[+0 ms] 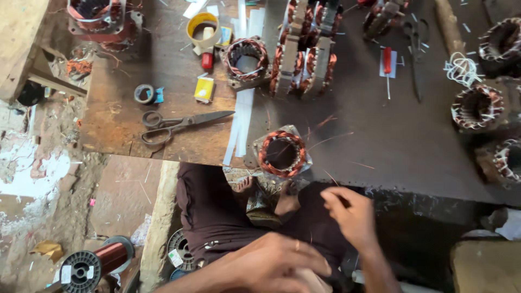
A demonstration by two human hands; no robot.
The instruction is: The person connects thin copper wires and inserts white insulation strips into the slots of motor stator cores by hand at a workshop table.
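Note:
My left hand (274, 265) lies low in the middle of the view, fingers stretched flat over my dark-clothed lap, with nothing visible in it. My right hand (350, 214) hovers above my knee at the front edge of the dark work board (391, 135). Its fingers are curled together toward the left; whether a thin wire runs between them is too fine to tell. A stator with copper winding (282, 153) sits on the board's edge just above both hands. Loose copper strands lie around it.
Scissors (179, 123) and a small tape roll (144, 94) lie on the wooden board at left. A yellow tape ring (202, 23), white paper strips (239, 127), several more wound stators (477, 107), a red-handled screwdriver (387, 62) and second scissors (415, 54) lie farther back. A copper wire spool (95, 263) rests on the floor.

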